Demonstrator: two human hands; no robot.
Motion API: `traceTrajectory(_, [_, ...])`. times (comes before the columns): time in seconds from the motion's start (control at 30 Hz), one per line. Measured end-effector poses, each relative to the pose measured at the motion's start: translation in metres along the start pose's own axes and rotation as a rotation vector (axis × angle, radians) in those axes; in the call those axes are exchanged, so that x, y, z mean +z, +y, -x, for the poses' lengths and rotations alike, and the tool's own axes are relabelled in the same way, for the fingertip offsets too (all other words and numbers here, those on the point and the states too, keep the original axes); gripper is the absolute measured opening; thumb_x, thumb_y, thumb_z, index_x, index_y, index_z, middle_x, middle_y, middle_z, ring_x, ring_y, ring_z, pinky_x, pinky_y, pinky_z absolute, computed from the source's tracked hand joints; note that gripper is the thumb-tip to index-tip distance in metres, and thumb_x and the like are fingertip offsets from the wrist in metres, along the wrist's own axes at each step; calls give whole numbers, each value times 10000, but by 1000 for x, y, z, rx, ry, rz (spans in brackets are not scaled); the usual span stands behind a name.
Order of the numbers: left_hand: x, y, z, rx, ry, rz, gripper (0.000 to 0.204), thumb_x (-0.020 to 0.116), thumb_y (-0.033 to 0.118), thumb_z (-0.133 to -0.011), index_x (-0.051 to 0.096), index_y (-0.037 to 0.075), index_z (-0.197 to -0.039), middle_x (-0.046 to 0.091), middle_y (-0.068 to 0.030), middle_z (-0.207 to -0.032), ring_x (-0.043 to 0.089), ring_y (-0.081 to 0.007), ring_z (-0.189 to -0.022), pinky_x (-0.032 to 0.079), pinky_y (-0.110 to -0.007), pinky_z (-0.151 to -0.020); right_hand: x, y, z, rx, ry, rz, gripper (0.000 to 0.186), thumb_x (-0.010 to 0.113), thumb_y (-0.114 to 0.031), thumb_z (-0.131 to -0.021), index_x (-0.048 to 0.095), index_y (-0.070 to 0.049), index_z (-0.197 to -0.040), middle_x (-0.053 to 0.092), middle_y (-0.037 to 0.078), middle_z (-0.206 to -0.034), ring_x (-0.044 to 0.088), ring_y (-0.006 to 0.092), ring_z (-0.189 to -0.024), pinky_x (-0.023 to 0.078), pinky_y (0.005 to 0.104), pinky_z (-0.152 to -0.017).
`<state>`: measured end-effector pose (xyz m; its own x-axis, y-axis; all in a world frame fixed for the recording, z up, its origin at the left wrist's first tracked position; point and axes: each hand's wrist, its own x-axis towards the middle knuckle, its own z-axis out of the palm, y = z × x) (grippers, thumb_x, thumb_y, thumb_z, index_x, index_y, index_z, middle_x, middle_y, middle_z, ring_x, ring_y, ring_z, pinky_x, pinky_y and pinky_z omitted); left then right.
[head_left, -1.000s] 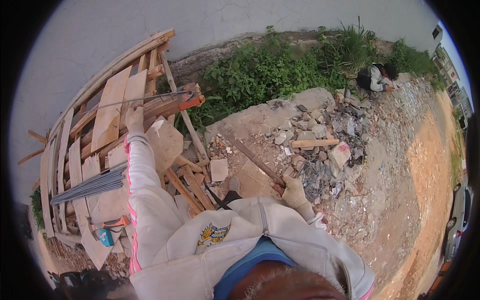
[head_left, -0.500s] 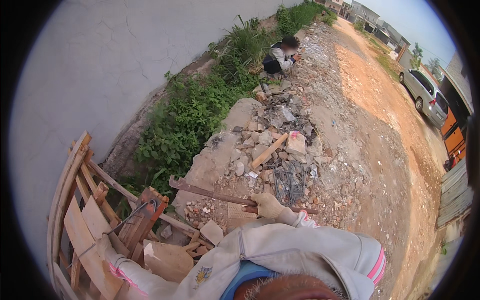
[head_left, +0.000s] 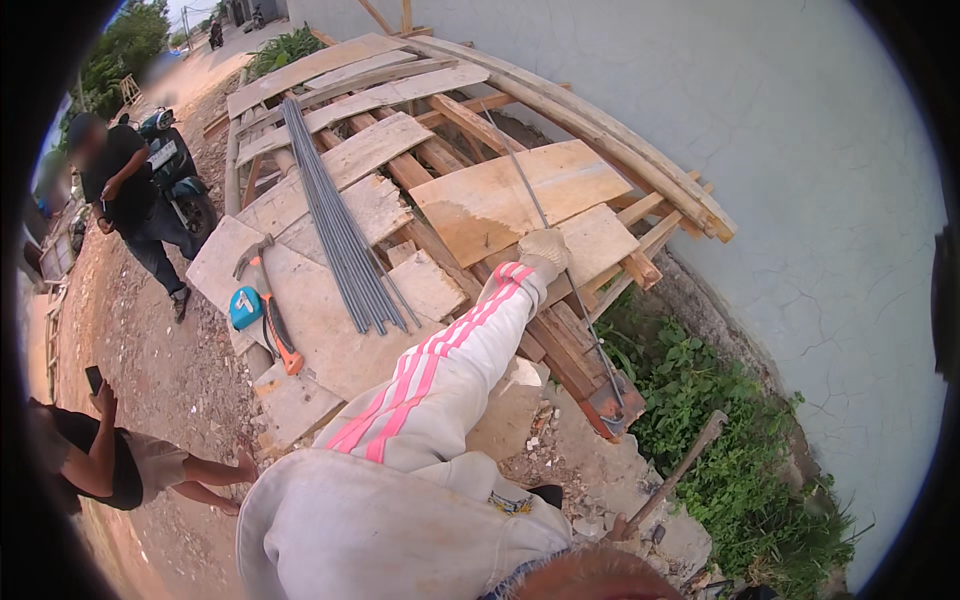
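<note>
My left hand [head_left: 545, 250], in a pale knit glove, is closed around a thin steel rod [head_left: 515, 170]. The rod runs across the planks. Its near end lies at a thick wooden block [head_left: 590, 375] with metal pieces at its end. Beside my body a rusty metal bar [head_left: 690, 462] slants over rubble and weeds, its notched end pointing away. My right hand is hidden. To the left of my arm, a bundle of grey steel rods [head_left: 335, 220] rests on the boards, with a claw hammer [head_left: 268, 305] and a blue tape measure [head_left: 244, 307] nearby.
The rough plank bench [head_left: 530, 195] stands along a grey wall [head_left: 820, 180], with long poles between. Weeds [head_left: 700, 400] grow at the wall's foot. To the left are a standing person [head_left: 135, 195], another holding a phone [head_left: 94, 379], and a motorbike [head_left: 175, 165].
My view has swung left from the rubble and road to the bench. My right hand has left view. My left hand remains on the rod.
</note>
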<state>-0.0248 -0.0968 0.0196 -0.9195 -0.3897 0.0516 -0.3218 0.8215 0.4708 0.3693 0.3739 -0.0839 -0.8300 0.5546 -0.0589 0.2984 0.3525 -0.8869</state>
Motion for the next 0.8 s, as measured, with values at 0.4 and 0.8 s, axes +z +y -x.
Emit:
traceTrajectory(0.4, [39,10,-17,-196,50,-139,320,652,258,-832,798,56,-1033,774,-196,-1006,762,-366,-951,604,-479,-799,98,-20,-245,-210,-497,-104,379,760,-362,-959,562,-55,-859,379,-37,-643,326,82,-534,250,303,-488])
traceTrajectory(0.8, [24,50,-14,-505,104,-348,312,679,230,-831,793,71,-1075,769,-175,-1079,747,-342,-1038,597,-459,-858,141,-35,-335,-159,-707,-162,402,758,-365,-964,530,-56,-843,363,-47,-647,326,72,-527,245,292,-481])
